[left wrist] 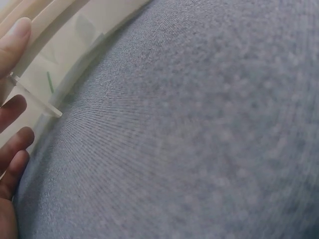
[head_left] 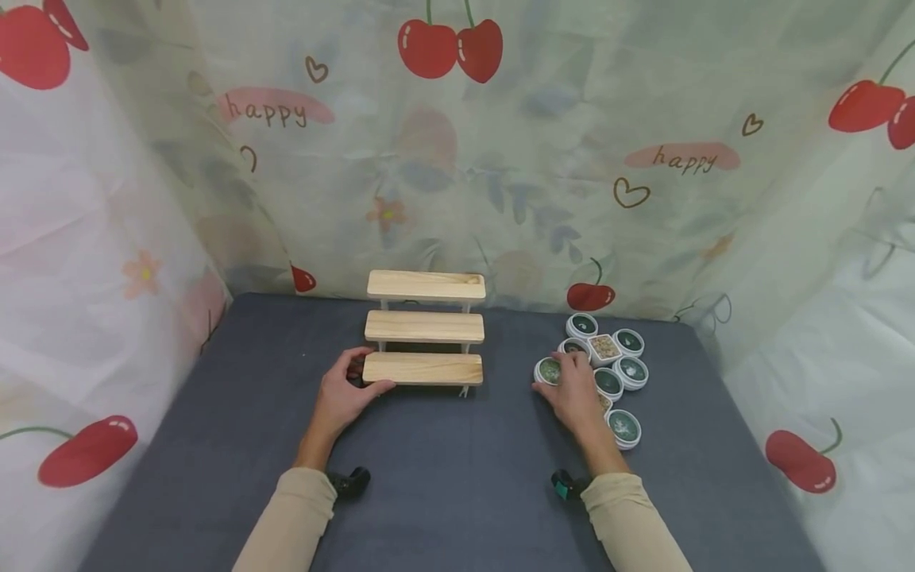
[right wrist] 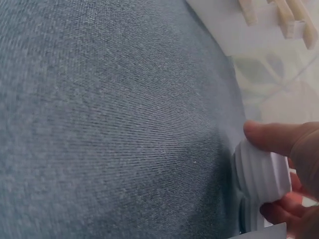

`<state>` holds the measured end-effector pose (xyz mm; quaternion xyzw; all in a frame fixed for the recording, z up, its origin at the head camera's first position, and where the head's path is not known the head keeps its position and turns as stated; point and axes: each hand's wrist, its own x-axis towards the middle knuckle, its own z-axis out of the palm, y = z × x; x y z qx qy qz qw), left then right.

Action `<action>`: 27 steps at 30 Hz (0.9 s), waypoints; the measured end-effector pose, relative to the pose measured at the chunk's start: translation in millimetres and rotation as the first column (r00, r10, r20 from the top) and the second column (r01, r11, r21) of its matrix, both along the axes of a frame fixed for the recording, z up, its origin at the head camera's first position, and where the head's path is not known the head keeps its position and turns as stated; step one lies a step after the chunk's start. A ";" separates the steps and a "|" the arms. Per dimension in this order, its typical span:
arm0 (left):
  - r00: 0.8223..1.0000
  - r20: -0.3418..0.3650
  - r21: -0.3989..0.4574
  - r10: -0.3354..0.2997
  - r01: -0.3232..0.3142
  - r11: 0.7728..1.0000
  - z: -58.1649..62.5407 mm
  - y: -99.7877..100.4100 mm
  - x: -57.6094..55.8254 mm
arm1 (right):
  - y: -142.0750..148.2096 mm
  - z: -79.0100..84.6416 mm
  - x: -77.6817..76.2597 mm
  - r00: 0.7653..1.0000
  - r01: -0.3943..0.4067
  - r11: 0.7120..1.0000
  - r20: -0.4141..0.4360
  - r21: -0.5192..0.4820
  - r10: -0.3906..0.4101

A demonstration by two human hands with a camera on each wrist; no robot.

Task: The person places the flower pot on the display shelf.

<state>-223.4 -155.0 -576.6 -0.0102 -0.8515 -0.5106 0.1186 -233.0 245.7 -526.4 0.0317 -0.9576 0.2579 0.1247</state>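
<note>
A three-tier wooden display stand (head_left: pixel 425 326) with pale planks on clear supports stands toward the back of the table. My left hand (head_left: pixel 345 391) grips the left end of its lowest plank, thumb along the front edge; in the left wrist view the thumb (left wrist: pixel 15 42) lies on the plank's edge. At the right, my right hand (head_left: pixel 575 395) pinches a small round white pot (head_left: pixel 549 370) with a green top. The right wrist view shows that ribbed white pot (right wrist: pixel 261 169) between thumb and fingers, close to the grey cloth.
Several more white pots cluster about the right hand, among them a round one (head_left: pixel 624 427) at the front and a square one with beige filling (head_left: pixel 604 349). A grey cloth (head_left: pixel 457 477) covers the table. Printed curtains (head_left: pixel 500 159) hang behind and at both sides.
</note>
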 end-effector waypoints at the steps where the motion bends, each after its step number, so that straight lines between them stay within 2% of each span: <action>1: 1.000 -0.004 0.007 -0.003 0.003 1.000 -0.2 0.0 -0.1 | 0.0 0.9 -0.2 1.000 -0.006 1.000 0.005 -0.015 0.006; 9: 1.000 -0.011 0.025 0.000 0.000 1.000 0.3 -0.9 -0.6 | -3.3 10.3 -3.3 0.997 0.008 0.990 0.080 -0.140 0.004; 19: 1.000 -0.010 0.050 0.022 -0.021 0.999 2.0 -0.4 1.7 | -22.5 22.4 -3.0 0.999 -0.037 0.974 0.019 -0.225 0.043; 27: 1.000 -0.011 0.072 0.011 -0.010 0.997 1.2 -0.3 0.2 | -44.2 30.7 0.1 0.988 -0.149 0.957 -0.064 -0.248 0.138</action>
